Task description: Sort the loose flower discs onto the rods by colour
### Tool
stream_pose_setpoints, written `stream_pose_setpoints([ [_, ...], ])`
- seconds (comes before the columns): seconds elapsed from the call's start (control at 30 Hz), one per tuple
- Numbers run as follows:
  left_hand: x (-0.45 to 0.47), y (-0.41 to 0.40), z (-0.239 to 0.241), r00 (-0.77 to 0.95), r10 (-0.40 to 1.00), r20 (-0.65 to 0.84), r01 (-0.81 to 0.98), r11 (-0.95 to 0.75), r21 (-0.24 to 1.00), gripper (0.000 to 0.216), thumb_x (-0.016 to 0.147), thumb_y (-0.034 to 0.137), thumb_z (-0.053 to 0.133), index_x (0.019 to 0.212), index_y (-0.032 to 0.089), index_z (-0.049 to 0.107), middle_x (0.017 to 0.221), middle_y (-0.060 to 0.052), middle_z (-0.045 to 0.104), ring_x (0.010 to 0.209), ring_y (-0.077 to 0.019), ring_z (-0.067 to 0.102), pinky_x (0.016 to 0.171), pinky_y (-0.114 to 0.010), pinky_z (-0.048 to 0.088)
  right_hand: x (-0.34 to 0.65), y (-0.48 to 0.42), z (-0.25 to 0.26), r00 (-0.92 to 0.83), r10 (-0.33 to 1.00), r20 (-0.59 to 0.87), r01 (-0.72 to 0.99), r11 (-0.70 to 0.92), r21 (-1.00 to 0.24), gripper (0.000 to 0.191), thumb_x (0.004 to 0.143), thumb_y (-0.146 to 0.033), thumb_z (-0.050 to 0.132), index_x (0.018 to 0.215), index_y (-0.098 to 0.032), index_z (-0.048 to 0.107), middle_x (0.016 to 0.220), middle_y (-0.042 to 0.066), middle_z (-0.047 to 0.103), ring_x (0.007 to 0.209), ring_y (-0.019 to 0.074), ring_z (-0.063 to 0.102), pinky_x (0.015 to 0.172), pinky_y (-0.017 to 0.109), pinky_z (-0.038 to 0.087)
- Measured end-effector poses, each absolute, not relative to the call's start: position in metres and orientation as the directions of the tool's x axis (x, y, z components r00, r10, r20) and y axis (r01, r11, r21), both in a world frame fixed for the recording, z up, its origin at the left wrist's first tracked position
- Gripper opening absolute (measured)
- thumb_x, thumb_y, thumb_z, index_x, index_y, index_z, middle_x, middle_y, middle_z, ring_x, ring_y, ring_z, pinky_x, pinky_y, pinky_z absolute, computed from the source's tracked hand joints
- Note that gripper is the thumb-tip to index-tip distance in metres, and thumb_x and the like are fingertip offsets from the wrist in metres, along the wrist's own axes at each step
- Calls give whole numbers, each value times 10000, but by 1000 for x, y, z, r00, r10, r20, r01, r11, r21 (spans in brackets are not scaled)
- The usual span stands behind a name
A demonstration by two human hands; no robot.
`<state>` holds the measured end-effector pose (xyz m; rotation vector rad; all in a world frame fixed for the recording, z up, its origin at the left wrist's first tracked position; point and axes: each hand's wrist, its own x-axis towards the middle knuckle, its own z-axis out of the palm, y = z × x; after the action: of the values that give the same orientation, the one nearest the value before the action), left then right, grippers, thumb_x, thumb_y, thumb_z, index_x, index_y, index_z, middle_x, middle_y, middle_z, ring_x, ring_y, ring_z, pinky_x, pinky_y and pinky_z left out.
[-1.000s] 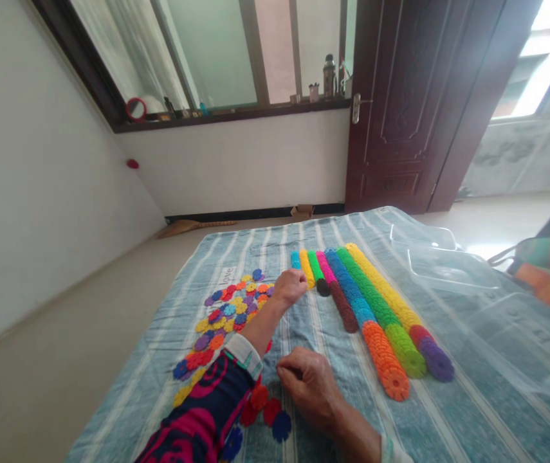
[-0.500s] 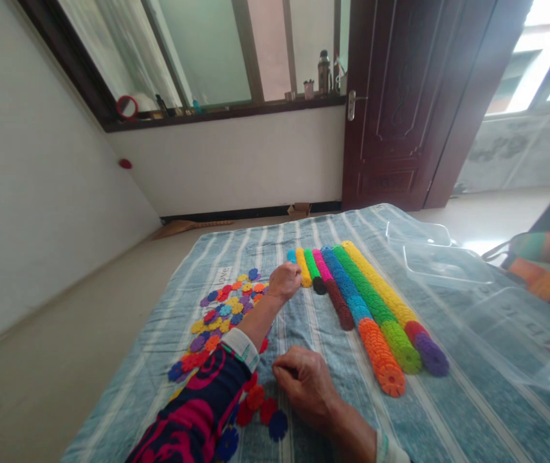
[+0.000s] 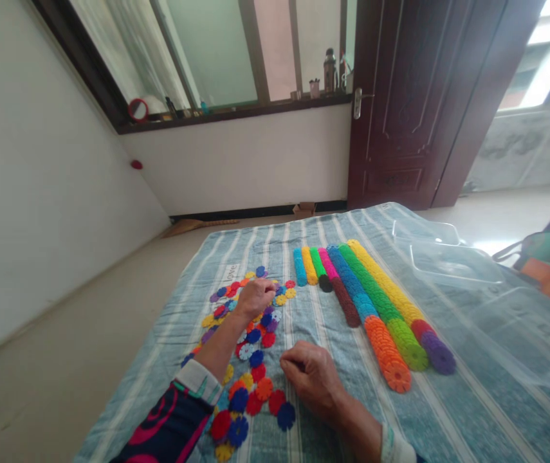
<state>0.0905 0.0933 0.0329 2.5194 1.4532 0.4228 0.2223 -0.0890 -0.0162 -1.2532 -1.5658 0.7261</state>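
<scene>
Loose discs (image 3: 250, 334) lie unstacked by the cloth's (image 3: 303, 321) left edge, several colour rods (image 3: 375, 302) done; left hand (image 3: 254, 298) curls onto them, grip unclear, right hand (image 3: 311, 379) fisted.

A lived-in room of a home. Told by the dark carved wooden door (image 3: 400, 96) with a metal handle (image 3: 359, 99), a wide window (image 3: 207, 51) over a sill (image 3: 236, 112) crowded with a flask (image 3: 329, 63) and cups (image 3: 313, 87), plain white walls (image 3: 38, 161), a bare pale floor (image 3: 62, 360), a broom (image 3: 197, 225) lying by the skirting, and a striped blue cloth (image 3: 313, 321) strewn with bright toy discs (image 3: 255, 358).
</scene>
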Motion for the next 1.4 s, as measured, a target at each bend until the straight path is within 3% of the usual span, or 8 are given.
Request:
stream_pose_setpoints([
  [0.23,86,74,27,436,888,148,816,-460,351,173,778,198,551,653,172,668,664,-3,625,664,-141,563,655,-241,387,223,-90,-18,-22,944,328,367,312,-876,224,802,-78,552,625,-173,653,631,-19,538,620,107,517,588,231,329],
  [0.47,100,74,27,396,912,107,882,-411,230,197,749,336,665,632,179,642,716,-17,582,724,-165,538,652,-260,355,223,-90,-16,-15,942,335,369,316,-874,230,793,-65,546,609,-168,638,617,-23,523,608,104,508,581,228,324],
  [0.83,100,72,26,421,898,129,860,-440,258,130,733,274,646,642,182,628,738,-14,569,729,-162,542,676,-259,373,221,-88,-19,-1,943,333,375,309,-874,224,798,-82,554,620,-171,657,626,-21,535,602,103,504,578,230,319],
  [1.03,92,73,27,415,892,181,826,-453,337,100,714,233,617,636,177,644,716,-8,602,698,-151,558,677,-259,392,222,-88,-16,-14,949,314,398,293,-869,219,782,-62,562,615,-172,651,618,-30,523,595,96,487,572,225,308],
  [1.2,91,75,31,385,906,177,765,-420,488,167,724,247,570,585,170,622,611,21,575,611,-126,536,628,-245,395,222,-88,-13,-10,954,299,418,276,-866,224,788,-53,568,613,-173,640,623,-37,512,596,92,475,574,226,306],
  [1.4,126,83,39,477,866,150,674,-470,570,177,733,269,571,652,150,676,624,10,616,623,-132,547,613,-241,410,222,-88,-14,-23,946,323,431,301,-851,239,777,-39,573,590,-176,633,609,-40,506,578,96,461,552,236,299],
])
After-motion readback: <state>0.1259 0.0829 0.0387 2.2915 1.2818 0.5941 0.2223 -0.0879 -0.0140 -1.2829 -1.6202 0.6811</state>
